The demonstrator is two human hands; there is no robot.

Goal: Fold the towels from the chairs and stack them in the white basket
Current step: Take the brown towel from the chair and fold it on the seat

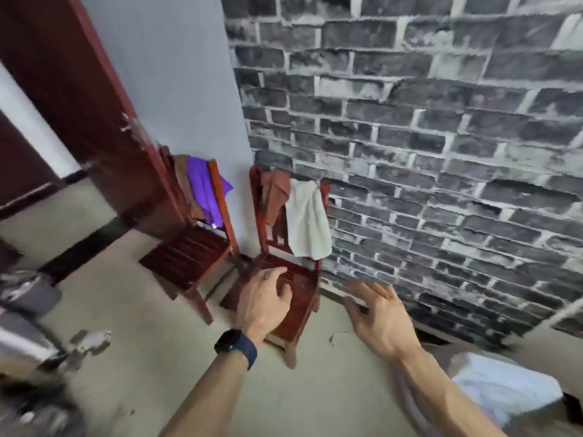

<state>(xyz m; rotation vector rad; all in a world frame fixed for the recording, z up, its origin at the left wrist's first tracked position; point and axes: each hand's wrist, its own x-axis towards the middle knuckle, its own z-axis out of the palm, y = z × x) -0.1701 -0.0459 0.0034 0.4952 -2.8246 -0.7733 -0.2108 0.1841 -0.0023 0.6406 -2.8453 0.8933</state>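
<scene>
- Dark grey brick-patterned wall with pale mortar lines, at right.
- Dark red wooden door beside a plain pale blue wall.
- Beige floor.
- Blurred grey object at left, perhaps a bin.

Glossy red-brown wooden chairs hold a soft white terry towel and smooth purple cloth; rough grey brick wall, upper right.

A room in a home. Grey brick-patterned wall, dark red wooden door, two red wooden chairs draped with towels.

white towel, brown towel; both draped over chair back
</scene>
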